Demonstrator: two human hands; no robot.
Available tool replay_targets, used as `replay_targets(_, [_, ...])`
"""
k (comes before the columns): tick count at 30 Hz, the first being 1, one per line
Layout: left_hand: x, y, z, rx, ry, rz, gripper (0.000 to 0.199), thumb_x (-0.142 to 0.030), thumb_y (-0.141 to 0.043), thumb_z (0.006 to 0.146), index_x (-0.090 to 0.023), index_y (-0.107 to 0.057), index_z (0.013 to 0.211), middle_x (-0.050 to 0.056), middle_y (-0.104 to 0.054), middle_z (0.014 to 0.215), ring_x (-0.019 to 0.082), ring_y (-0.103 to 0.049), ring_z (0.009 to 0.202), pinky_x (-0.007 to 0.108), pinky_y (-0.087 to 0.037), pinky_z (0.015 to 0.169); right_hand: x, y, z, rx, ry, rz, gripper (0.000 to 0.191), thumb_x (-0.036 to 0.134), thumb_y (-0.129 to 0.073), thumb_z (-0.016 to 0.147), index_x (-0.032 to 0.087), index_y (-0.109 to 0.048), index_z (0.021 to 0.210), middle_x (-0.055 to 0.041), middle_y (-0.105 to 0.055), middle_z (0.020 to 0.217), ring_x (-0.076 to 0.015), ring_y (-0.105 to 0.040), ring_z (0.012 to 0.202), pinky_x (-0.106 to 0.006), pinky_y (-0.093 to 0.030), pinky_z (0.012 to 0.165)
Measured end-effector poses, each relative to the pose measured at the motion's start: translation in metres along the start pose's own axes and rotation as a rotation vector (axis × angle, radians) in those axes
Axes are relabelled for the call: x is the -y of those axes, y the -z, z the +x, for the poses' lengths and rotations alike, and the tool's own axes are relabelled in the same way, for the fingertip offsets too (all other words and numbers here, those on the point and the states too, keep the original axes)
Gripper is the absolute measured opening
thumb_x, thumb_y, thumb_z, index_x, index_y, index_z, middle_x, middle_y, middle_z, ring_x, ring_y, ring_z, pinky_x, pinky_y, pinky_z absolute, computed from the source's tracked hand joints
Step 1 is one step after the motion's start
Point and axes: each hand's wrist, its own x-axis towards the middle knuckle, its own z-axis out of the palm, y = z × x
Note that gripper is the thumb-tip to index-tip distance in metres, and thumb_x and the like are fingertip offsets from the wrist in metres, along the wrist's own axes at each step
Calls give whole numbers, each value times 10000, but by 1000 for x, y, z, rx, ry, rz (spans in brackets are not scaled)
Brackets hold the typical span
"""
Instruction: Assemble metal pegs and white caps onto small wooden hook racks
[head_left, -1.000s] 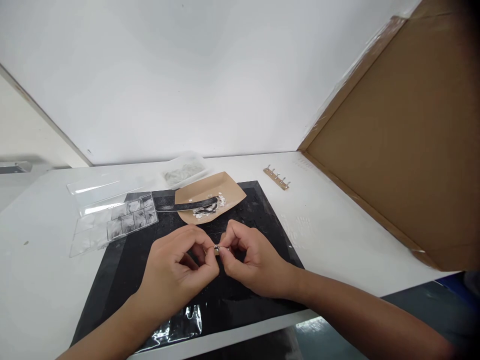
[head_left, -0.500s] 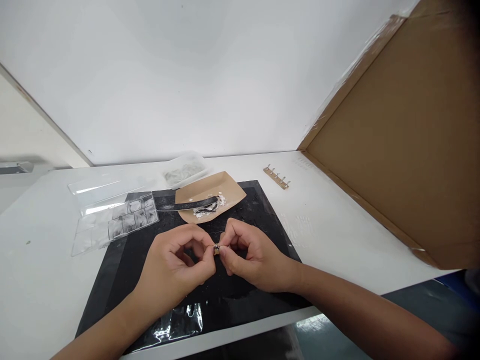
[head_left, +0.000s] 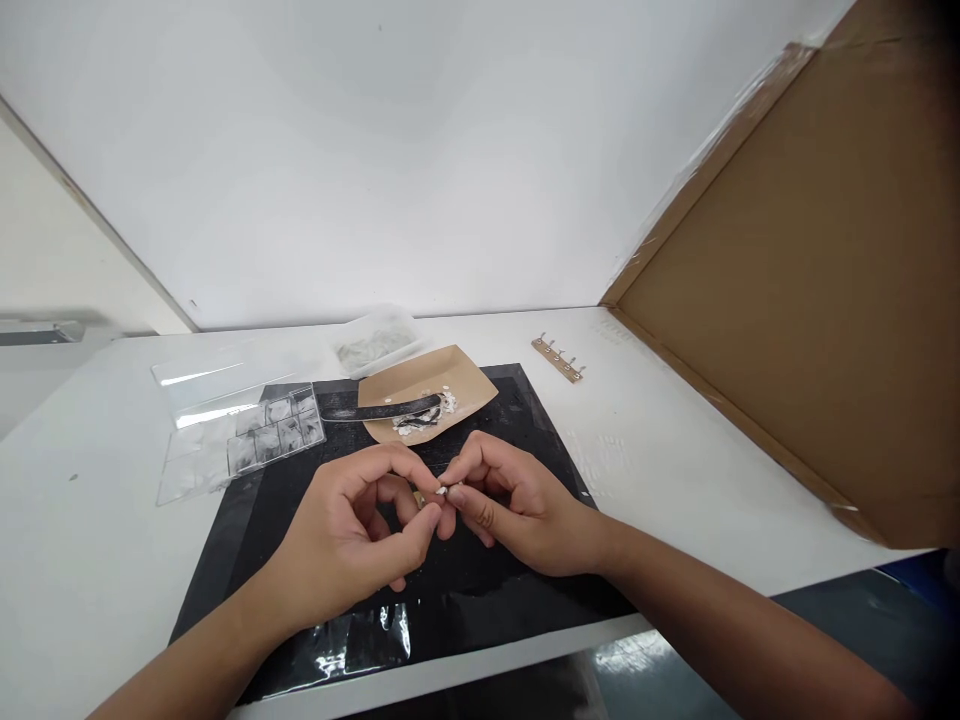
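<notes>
My left hand (head_left: 352, 530) and my right hand (head_left: 517, 500) meet above the black mat (head_left: 495, 610), fingertips close together. Between the tips shows a small whitish piece (head_left: 441, 491), pinched by my right thumb and forefinger; its kind is too small to tell. The left forefinger reaches that piece, while the left thumb sits slightly below. A bit of something tan (head_left: 419, 497) peeks out behind the left forefinger, mostly hidden by the curled fingers. Just beyond the hands stands a brown paper tray (head_left: 476, 382) with white scraps in it. A dark nail file (head_left: 375, 410) rests across its edge.
At left lies an open clear compartment box (head_left: 277, 435) with clear pieces inside. Behind it sits a white translucent tub (head_left: 409, 345). A tan strip with several small metal clips (head_left: 557, 358) lies at the back right. A cardboard panel (head_left: 787, 300) borders the right side.
My left thumb has dropped slightly away from the forefinger, and the whitish piece now shows between the fingertips. The whole view has shifted a little.
</notes>
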Motion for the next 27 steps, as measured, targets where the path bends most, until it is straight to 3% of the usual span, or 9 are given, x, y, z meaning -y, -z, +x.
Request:
replay_targets(8, [-1,0,4,3,51,-5,295,-426,-795,905,-154,-693,955,33,-690,777,147,-688,564,225,-600,370,-4,0,-1,-10,36,-29,111,291,-584,1088,184,-563,1111,-22,-731,877,-71,-569,590,-203,-473,550])
replay_targets(16, [-5,0,2,42,2,-25,267,-421,-711,974,-154,-719,975,48,-687,858,133,-692,587,207,-601,381,-3,1,-1,-23,32,-49,107,299,-578,1090,194,-561,1100,-26,-739,898,-75,-567,591,-215,-481,563])
replay_targets(27, [-1,-5,1,-75,18,36,289,-434,-712,970,-145,-698,965,49,-710,780,150,-702,537,232,-608,381,-3,0,0,-37,86,-295,100,204,-484,1098,215,-532,1185,-4,-726,907,-89,-640,632,-223,-501,600])
